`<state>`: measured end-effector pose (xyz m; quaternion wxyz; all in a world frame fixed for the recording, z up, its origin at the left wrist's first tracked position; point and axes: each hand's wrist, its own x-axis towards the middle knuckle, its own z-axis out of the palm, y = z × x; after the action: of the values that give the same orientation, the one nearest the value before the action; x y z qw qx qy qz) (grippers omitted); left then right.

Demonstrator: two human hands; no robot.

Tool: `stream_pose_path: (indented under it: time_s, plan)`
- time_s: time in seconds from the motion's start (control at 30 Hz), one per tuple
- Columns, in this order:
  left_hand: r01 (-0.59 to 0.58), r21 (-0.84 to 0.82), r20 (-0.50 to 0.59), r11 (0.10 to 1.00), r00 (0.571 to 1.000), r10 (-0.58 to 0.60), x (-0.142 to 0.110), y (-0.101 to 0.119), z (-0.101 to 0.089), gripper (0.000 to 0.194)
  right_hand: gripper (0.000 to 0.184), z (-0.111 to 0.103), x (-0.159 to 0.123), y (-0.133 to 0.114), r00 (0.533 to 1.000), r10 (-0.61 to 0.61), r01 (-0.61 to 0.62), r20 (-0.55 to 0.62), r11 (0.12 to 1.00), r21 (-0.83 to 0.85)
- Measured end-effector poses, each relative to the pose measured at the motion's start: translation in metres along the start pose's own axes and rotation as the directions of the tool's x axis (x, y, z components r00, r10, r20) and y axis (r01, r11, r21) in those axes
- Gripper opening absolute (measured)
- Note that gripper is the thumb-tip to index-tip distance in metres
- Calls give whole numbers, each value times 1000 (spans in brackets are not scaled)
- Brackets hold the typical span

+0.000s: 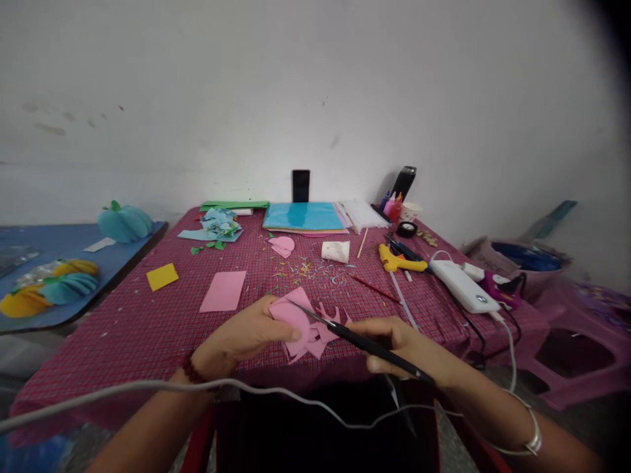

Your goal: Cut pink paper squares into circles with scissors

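Note:
Pinched between the thumb and fingers of my left hand (256, 327) is a piece of pink paper (294, 309), partly cut along a curve. My right hand (397, 341) grips black-handled scissors (352, 335), whose blades reach over the paper's upper edge. Pink paper scraps (320, 335) lie on the table just below and right of the piece. To the left rests a pink paper rectangle (223, 292). Farther back is a small stack of rounded pink cutouts (282, 246). The fingers under the paper are hidden.
On the checked tablecloth (162, 322) lie a yellow paper square (162, 276), a white paper cup (336, 251) on its side, a yellow glue gun (400, 260) and a white power bank (463, 286). A white cable (276, 392) crosses before my forearms. Blue paper sheets (305, 215) lie behind.

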<state>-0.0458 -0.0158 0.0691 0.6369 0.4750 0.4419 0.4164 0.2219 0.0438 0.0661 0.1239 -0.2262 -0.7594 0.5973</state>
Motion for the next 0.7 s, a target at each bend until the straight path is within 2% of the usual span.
stream_pose_path:
  time_s: [0.1, 0.2, 0.3, 0.37, 0.43, 0.5, 0.57, 0.63, 0.7]
  plan:
    - [-9, 2, 24, 1000, 1000, 9, 2, -1, 0, 8, 48, 2, 1, 2, 1000, 11, -12, -7, 999, -34]
    - [-9, 5, -29, 1000, 1000, 9, 6, -6, -2, 9, 50, 0, 4, 8, 997, 63, -65, -47, 997, -52]
    - [-13, 20, -67, 1000, 998, 15, 8, -12, -5, 7, 48, -10, 9, 23, 981, 35, -75, -189, 974, -211]
    - [-26, 52, -83, 998, 996, 30, 8, -14, -6, 6, 46, -19, 12, 37, 952, -63, -84, -299, 887, -455]
    - [-25, 127, -123, 992, 992, 41, 7, -12, -4, 6, 49, -26, 12, 50, 933, -118, -144, -339, 743, -654]
    - [-15, 236, -154, 972, 987, 53, 5, -8, 1, 9, 47, -28, 11, 56, 931, -137, -185, -339, 625, -759]
    - [-7, 345, -157, 939, 985, 66, 3, -2, 8, 10, 38, -24, 8, 52, 924, -180, -182, -337, 568, -803]
    - [3, 434, -142, 901, 988, 65, 2, 2, 16, 10, 28, -17, 7, 39, 905, -253, -133, -342, 595, -792]
    - [11, 493, -115, 870, 992, 53, 2, 3, 24, 12, 20, -6, 10, 21, 891, -306, -4, -335, 733, -680]
